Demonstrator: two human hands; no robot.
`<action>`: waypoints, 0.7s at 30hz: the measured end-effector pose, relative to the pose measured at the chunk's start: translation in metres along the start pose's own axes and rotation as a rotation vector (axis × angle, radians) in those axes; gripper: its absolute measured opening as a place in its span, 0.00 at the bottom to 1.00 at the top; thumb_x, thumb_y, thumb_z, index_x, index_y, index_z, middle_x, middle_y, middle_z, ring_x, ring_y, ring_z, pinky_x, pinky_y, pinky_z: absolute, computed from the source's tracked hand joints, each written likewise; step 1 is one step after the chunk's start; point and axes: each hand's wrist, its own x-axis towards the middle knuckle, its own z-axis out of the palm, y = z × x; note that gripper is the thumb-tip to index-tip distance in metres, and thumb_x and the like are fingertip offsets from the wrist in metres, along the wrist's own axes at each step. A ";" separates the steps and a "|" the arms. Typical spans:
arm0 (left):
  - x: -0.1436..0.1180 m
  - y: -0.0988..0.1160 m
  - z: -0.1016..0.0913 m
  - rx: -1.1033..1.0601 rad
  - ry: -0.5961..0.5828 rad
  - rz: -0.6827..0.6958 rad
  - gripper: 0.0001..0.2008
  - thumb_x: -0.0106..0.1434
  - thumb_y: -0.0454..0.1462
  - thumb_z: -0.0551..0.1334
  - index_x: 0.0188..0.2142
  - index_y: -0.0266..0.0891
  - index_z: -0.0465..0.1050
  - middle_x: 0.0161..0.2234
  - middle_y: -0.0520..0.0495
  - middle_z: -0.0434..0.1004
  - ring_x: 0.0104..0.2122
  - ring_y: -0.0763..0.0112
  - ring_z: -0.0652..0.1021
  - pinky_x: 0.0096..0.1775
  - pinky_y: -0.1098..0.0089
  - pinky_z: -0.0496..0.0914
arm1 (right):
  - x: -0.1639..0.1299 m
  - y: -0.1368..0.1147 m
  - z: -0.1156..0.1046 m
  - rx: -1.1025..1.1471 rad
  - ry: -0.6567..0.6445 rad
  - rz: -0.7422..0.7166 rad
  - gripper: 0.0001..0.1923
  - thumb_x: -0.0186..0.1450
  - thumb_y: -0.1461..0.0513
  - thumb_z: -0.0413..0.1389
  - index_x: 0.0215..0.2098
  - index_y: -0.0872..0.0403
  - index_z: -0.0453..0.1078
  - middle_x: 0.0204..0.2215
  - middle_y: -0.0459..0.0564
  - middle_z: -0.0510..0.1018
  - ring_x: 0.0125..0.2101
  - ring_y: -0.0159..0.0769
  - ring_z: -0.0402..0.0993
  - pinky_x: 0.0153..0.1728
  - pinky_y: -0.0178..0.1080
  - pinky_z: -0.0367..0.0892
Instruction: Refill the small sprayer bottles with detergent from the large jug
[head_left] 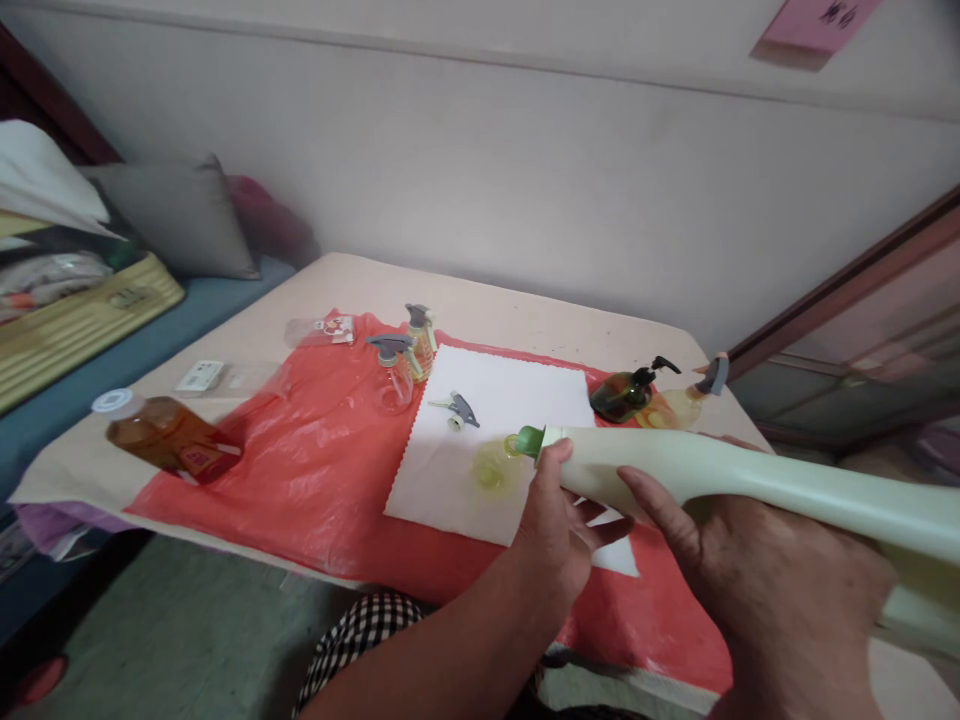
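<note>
A person's left hand (559, 525) and right hand (780, 585) held a long, pale green bottle (720, 475) tilted low over the surface (495, 305), its green spout (529, 441) just above a small clear bottle (491, 468) standing on a white cloth (510, 400). Both sets of fingers were wrapped around the big bottle. Yellowish liquid showed in the small bottle, suggesting filling was under way; its grey spray top (459, 408) lay loose nearby, not yet fitted. Two capped spray bottles (405, 365) stood on the red plastic sheet (300, 470)
</note>
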 end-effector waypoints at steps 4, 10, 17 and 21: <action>0.000 -0.001 -0.001 0.001 0.000 0.000 0.24 0.60 0.50 0.64 0.50 0.38 0.74 0.50 0.40 0.77 0.48 0.55 0.77 0.48 0.56 0.73 | 0.000 -0.001 0.000 -0.015 0.028 -0.012 0.40 0.68 0.35 0.46 0.48 0.63 0.74 0.29 0.60 0.78 0.27 0.43 0.70 0.26 0.40 0.46; 0.000 0.000 0.000 0.012 0.003 0.012 0.23 0.62 0.49 0.62 0.52 0.38 0.73 0.53 0.38 0.77 0.50 0.53 0.76 0.48 0.55 0.72 | 0.001 -0.003 -0.003 0.001 0.015 -0.012 0.41 0.68 0.35 0.46 0.50 0.64 0.73 0.30 0.62 0.78 0.27 0.44 0.71 0.26 0.40 0.42; 0.001 0.000 -0.001 0.030 0.011 0.019 0.24 0.62 0.49 0.62 0.53 0.38 0.73 0.54 0.38 0.76 0.50 0.53 0.76 0.49 0.54 0.72 | 0.000 0.003 0.000 0.019 -0.005 -0.053 0.38 0.68 0.37 0.48 0.45 0.64 0.75 0.29 0.60 0.78 0.26 0.43 0.70 0.26 0.40 0.44; 0.001 -0.001 -0.002 0.048 0.006 0.030 0.24 0.62 0.50 0.62 0.53 0.38 0.73 0.55 0.38 0.77 0.51 0.53 0.76 0.50 0.54 0.72 | -0.002 0.007 0.003 -0.021 0.006 -0.070 0.37 0.68 0.36 0.49 0.40 0.62 0.76 0.24 0.57 0.76 0.25 0.42 0.69 0.25 0.40 0.45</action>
